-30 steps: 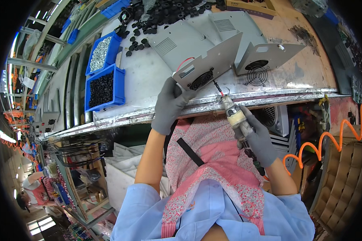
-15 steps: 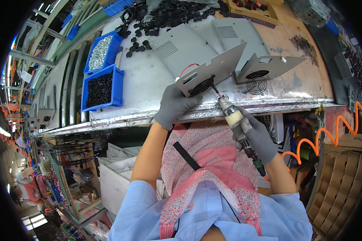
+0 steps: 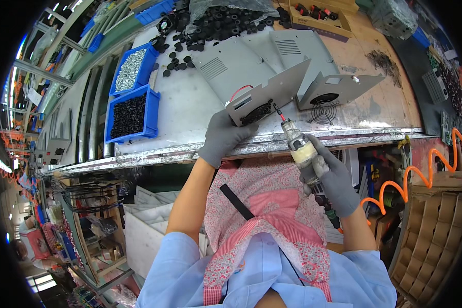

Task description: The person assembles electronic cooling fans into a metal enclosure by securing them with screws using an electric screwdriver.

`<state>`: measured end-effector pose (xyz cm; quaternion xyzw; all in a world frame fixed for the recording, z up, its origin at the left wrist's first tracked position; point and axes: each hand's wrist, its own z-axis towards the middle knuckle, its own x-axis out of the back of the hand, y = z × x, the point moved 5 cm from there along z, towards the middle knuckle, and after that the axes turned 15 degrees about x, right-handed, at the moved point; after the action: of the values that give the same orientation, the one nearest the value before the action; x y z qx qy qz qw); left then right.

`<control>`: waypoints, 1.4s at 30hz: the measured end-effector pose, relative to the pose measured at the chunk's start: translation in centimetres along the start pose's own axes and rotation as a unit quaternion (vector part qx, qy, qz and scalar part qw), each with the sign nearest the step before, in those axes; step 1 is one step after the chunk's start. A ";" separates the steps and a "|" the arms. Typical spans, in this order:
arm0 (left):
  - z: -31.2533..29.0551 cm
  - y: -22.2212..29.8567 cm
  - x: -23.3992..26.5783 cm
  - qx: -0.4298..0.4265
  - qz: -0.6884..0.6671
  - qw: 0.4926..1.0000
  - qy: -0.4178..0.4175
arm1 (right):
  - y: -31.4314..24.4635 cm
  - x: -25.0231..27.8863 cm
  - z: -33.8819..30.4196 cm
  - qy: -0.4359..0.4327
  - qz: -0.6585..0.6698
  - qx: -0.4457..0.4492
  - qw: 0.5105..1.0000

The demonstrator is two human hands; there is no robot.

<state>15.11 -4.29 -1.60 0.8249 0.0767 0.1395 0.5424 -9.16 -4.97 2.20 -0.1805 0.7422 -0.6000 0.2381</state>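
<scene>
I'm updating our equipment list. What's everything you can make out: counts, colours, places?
Bent sheet-metal panels: two, grey, mid-bench
Round wire fan guard: one, dark, before right panel
Metal-edged workbench: one, grey and tan, ahead
Rectangular plastic bins: two, blue, bench's left
Small round pieces: many, black, beyond panels
Rectangular cardboard box: one, brown, beyond right panel
Coiled hose: one, orange, right
Compartmented cardboard tray: one, brown, lower right
Power screwdriver: one, grey and cream, in right hand
Floral fabric apron: one, pink, on person
Gloved left hand: one, grey, at left panel's corner
Gloved right hand: one, grey, around screwdriver
</scene>
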 end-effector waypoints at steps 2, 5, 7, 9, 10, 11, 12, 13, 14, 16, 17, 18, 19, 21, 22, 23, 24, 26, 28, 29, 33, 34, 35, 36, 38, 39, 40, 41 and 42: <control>0.0 -0.1 0.0 0.001 -0.005 1.000 -0.002 | 0.1 0.0 0.2 -0.003 0.000 0.002 1.000; -0.1 -0.1 0.0 0.009 -0.020 1.000 -0.016 | 0.2 0.0 0.4 0.000 0.000 0.006 1.000; -0.1 0.1 0.0 -0.002 0.011 1.000 -0.012 | 0.3 0.1 0.5 -0.003 0.030 -0.007 1.000; 0.1 -0.3 0.2 -0.015 -0.001 1.000 -0.009 | 0.3 0.1 0.5 -0.008 0.060 -0.019 0.998; 0.1 -0.4 0.3 -0.028 -0.011 1.000 -0.006 | 0.2 -0.2 0.5 -0.025 0.106 -0.034 0.993; 0.1 -0.4 0.2 -0.027 -0.013 1.000 -0.007 | 0.2 -0.4 0.4 -0.040 0.152 -0.049 0.986; 0.1 -0.3 0.2 -0.020 -0.018 1.000 -0.012 | 0.3 -0.2 0.4 -0.040 0.151 -0.050 0.986; 0.1 -0.2 0.2 -0.013 -0.022 1.000 -0.018 | 0.4 -0.3 0.4 -0.056 0.194 -0.063 0.977; 0.1 -0.1 0.2 -0.013 -0.023 1.000 -0.017 | 0.5 -0.5 0.3 -0.073 0.236 -0.076 0.966; 0.1 0.2 0.2 -0.020 0.016 1.000 -0.010 | 0.4 -0.5 0.1 -0.069 0.246 -0.088 0.963; 0.1 0.2 0.2 -0.022 0.016 1.000 -0.009 | 0.3 -0.5 -0.1 -0.063 0.257 -0.099 0.959; 0.3 0.0 0.2 -0.015 0.023 1.000 -0.009 | 0.1 -0.6 0.0 -0.063 0.256 -0.097 0.960; 0.3 -0.2 0.3 -0.009 0.031 0.999 -0.008 | -0.1 -0.7 0.3 -0.054 0.232 -0.091 0.967; 0.3 -0.2 0.3 -0.001 0.024 1.000 -0.015 | -0.2 -0.6 0.4 -0.045 0.207 -0.082 0.974; 0.3 -0.3 0.2 0.009 0.017 1.000 -0.022 | 0.0 -0.5 0.3 -0.044 0.209 -0.083 0.973; 0.2 -0.2 0.4 0.006 0.016 1.000 -0.016 | 0.0 -0.6 0.5 -0.049 0.210 -0.084 0.973; 0.1 -0.1 0.4 -0.006 -0.006 1.000 -0.016 | -0.1 -0.8 0.4 -0.057 0.209 -0.082 0.973; -0.2 0.1 1.0 -0.018 -0.030 0.999 -0.010 | -0.1 -1.0 0.0 -0.046 0.192 -0.067 0.978; 0.0 0.2 2.7 -0.003 -0.097 0.995 0.024 | -0.1 -1.1 -0.7 -0.063 0.185 -0.064 0.979; 0.1 0.1 3.4 -0.016 -0.166 0.985 -0.038 | 0.0 -0.8 -0.9 -0.048 0.143 -0.040 0.988; -1.5 0.4 6.1 0.017 -0.319 0.931 -0.179 | 0.7 -0.4 -1.6 -0.015 0.075 -0.016 0.997; -1.8 0.3 6.4 0.016 -0.320 0.932 -0.172 | 1.1 0.0 -1.6 0.005 0.056 -0.021 0.998; -2.1 -0.1 7.0 0.032 -0.362 0.922 -0.131 | 1.4 0.3 -1.6 -0.001 0.049 -0.030 0.998; -2.4 -0.4 7.6 0.048 -0.403 0.909 -0.091 | 1.6 0.5 -1.6 -0.006 0.051 -0.030 0.998; -2.7 -0.9 8.7 0.055 -0.398 0.914 -0.060 | 1.8 0.4 -1.6 -0.017 0.063 -0.020 0.998; -3.0 -1.0 9.5 0.051 -0.373 0.924 -0.065 | 1.8 0.2 -1.6 -0.008 0.072 -0.017 0.997; -3.3 -1.0 10.3 0.046 -0.347 0.934 -0.071 | 1.7 0.1 -1.6 -0.010 0.074 -0.017 0.997; -3.7 -1.1 11.9 0.046 -0.283 0.957 -0.034 | 1.8 0.1 -1.7 -0.005 0.064 -0.020 0.998; -4.4 0.1 13.1 0.032 -0.190 0.980 0.037 | 1.8 0.3 -1.7 0.003 0.055 -0.023 0.998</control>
<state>26.17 3.13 2.02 0.8063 0.2569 0.0619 0.5292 -10.33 -3.35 0.70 -0.1434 0.7653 -0.5693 0.2640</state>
